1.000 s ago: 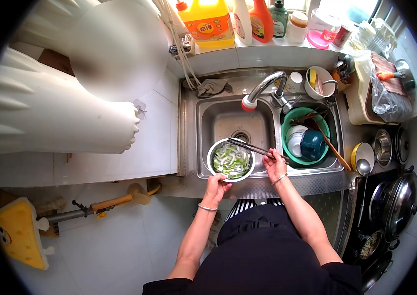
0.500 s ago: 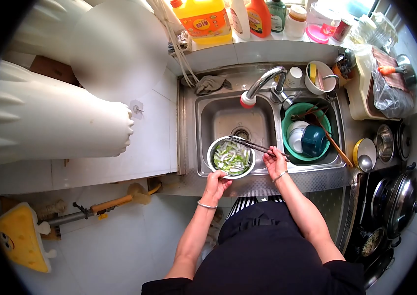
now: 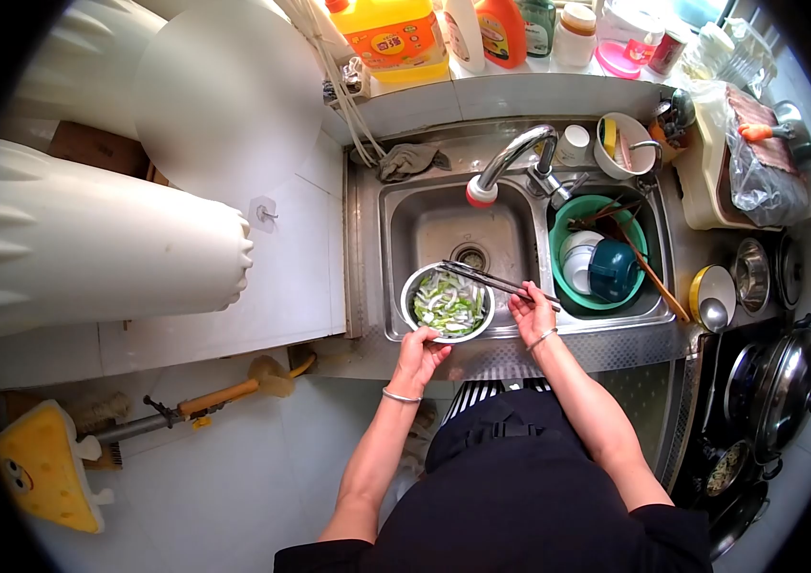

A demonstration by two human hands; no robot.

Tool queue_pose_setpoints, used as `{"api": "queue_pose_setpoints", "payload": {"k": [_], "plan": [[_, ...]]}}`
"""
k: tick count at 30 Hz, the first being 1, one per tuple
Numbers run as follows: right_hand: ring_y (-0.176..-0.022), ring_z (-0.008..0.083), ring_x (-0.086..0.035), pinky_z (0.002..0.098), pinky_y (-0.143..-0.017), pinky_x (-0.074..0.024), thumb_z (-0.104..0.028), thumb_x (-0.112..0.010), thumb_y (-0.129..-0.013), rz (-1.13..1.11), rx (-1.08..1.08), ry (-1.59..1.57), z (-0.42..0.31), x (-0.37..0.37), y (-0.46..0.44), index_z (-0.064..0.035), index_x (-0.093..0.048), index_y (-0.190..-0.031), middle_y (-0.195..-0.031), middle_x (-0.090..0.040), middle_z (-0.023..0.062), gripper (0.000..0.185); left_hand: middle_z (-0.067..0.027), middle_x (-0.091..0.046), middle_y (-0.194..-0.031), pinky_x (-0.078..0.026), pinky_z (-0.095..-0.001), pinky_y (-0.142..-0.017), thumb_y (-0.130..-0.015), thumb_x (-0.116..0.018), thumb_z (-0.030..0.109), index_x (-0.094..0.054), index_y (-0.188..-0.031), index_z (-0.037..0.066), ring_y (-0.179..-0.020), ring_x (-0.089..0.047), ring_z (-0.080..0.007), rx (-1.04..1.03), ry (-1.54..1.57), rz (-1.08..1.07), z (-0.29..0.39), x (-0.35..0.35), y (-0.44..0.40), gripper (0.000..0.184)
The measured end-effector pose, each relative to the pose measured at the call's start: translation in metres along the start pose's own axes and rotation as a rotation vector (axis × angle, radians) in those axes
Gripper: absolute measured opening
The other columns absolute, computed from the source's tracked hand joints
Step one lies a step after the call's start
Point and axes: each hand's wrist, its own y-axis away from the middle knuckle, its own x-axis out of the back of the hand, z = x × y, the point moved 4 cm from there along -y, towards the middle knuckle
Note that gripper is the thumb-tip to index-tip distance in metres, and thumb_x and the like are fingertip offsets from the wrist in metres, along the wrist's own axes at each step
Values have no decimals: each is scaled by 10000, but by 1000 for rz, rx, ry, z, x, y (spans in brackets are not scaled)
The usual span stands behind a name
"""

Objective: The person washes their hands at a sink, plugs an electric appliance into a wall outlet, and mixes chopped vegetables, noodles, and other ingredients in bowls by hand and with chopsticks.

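Observation:
A white bowl [image 3: 406,307] full of green and white sliced vegetables [image 3: 449,306] is over the front of the left sink basin [image 3: 425,224]. My left hand [image 3: 420,355] grips the bowl's near rim, thumb on top. In my right hand [image 3: 532,313] are dark chopsticks [image 3: 496,281], whose tips reach over the bowl's far rim. The faucet [image 3: 520,158] with a red-and-white tip hangs behind the bowl.
A green basin [image 3: 561,226] with dishes and a wooden-handled utensil stands in the right sink. Bottles [image 3: 501,33] line the back ledge. At the right are a ladle [image 3: 712,313], a lidded pan [image 3: 788,392] and bowls.
The view has shifted slightly. My hands keep their hold on the bowl and the chopsticks, with hardly any movement between them.

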Motion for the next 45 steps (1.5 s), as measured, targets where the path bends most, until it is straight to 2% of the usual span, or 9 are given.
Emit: {"api": "queue_pose_setpoints", "payload": {"k": [7,14,16,20,37,41,43,45], "plan": [[-704,197,-601,356,-683,-520,-215,-598,-830,7,-14,-5,8,-2,-5,-78,-578,-915,-796,-595,58,162,-120,-624,-848,-549,-267,-528,-763,-482,66,-534,-917,-1,-652,-620,-186,-15,2,-2,4,0,0,176],[-698,196,-597,353,-681,-517,-215,-593,-834,18,-46,-24,15,-4,-11,-77,-573,-918,-792,-594,58,162,-136,-617,-792,-540,-280,-526,-771,-501,74,-551,-881,-40,-621,-609,-187,-53,-7,37,14,-5,3,166],[-696,196,-598,354,-678,-518,-213,-591,-836,20,-50,-28,17,-2,-13,-76,-572,-917,-792,-596,59,160,-118,-621,-853,-546,-280,-549,-766,-492,66,-530,-932,-2,-667,-617,-190,-15,-33,14,15,-1,0,183],[-689,198,-603,357,-669,-523,-206,-584,-840,19,-59,-48,21,-3,-14,-70,-572,-915,-794,-600,63,156,-124,-615,-858,-546,-284,-558,-766,-493,65,-528,-925,-2,-678,-611,-197,-27,-34,33,17,0,0,176],[-688,193,-599,348,-672,-523,-217,-580,-849,35,-65,-45,29,-1,-12,-67,-568,-910,-791,-598,65,162,-150,-585,-894,-561,-308,-602,-773,-497,59,-492,-977,-27,-690,-611,-224,79,-21,17,28,-5,0,221],[-704,186,-597,341,-689,-514,-199,-583,-833,27,-68,-48,32,1,-13,-79,-593,-904,-784,-606,49,140,-157,-592,-861,-549,-304,-579,-780,-501,76,-509,-970,-51,-656,-601,-221,61,-28,67,29,-5,0,228],[-705,187,-597,340,-687,-514,-198,-581,-833,27,-69,-51,34,3,-14,-79,-592,-903,-784,-607,50,138,-166,-566,-935,-563,-317,-620,-772,-497,47,-471,-1002,-41,-710,-612,-239,98,-22,44,30,-4,-1,247],[-695,197,-605,348,-668,-522,-204,-569,-851,41,-76,-55,35,4,-15,-68,-566,-912,-794,-602,64,149,-171,-562,-942,-563,-320,-623,-773,-496,47,-465,-1006,-46,-716,-611,-244,107,-23,42,30,-4,-2,253]]}}
